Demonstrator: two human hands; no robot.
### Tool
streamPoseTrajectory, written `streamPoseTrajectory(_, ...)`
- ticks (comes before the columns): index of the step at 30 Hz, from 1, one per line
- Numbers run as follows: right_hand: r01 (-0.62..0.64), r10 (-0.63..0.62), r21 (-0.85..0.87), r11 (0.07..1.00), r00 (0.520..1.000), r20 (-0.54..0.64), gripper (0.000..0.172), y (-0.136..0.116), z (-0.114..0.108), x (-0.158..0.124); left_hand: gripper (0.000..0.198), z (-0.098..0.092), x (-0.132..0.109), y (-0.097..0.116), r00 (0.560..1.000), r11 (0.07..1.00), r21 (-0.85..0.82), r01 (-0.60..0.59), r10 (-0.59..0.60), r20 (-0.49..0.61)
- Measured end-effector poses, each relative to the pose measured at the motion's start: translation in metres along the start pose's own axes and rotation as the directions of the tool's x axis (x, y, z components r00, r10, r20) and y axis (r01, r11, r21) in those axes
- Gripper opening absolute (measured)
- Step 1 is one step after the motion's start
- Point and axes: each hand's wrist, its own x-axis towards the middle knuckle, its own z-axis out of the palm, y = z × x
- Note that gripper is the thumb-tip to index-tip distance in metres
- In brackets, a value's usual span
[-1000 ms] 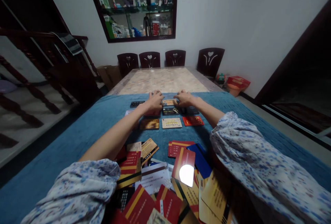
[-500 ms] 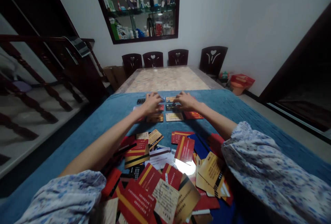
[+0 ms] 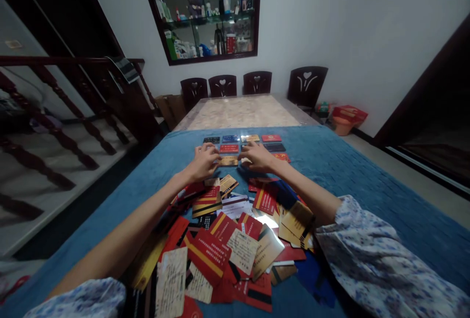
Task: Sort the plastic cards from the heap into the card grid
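Three rows of bank-style cards lie flat on the blue cloth under and around my hands. My left hand point(image 3: 204, 161) is at the left of the lower rows, fingers bent and apart, beside a red card point(image 3: 229, 148) and a gold card point(image 3: 229, 161). Over the lower rows, my right hand point(image 3: 257, 155) rests with spread, curved fingers and partly covers cards there. Beyond the hands, the far row has a black card point(image 3: 212, 140), a blue card point(image 3: 230, 138), a beige card point(image 3: 250, 138) and a red one point(image 3: 271, 138). Neither hand lifts a card.
A loose, overlapping pile of cards point(image 3: 209, 254) spreads between my forearms, close to me. The blue cloth point(image 3: 352, 200) covers the near part of the long table point(image 3: 238, 111). Several dark chairs point(image 3: 307, 83) stand at the far end. A wooden railing point(image 3: 47, 61) runs along the left.
Both hands have drawn back toward me from the far rows to the nearer ones, uncovering the far row of cards. The camera view has shifted slightly.
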Motion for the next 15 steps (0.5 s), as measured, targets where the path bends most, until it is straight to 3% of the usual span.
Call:
streamPoseTrajectory(7, 0.073, -0.073, 0.082, 0.994, 0.997, -0.002, 0.031, -0.038, 0.006, -0.01, 0.023, -0.011, -0.042, 0.008, 0.997, 0.997, -0.02, 0.073, -0.073, 0.007)
streamPoseTrajectory(15, 0.218, -0.208, 0.136, 0.966, 0.974, -0.083, 0.028, -0.074, 0.02, -0.024, 0.022, -0.011, -0.077, 0.017, 0.983, 0.982, -0.063, 0.176, -0.171, 0.072)
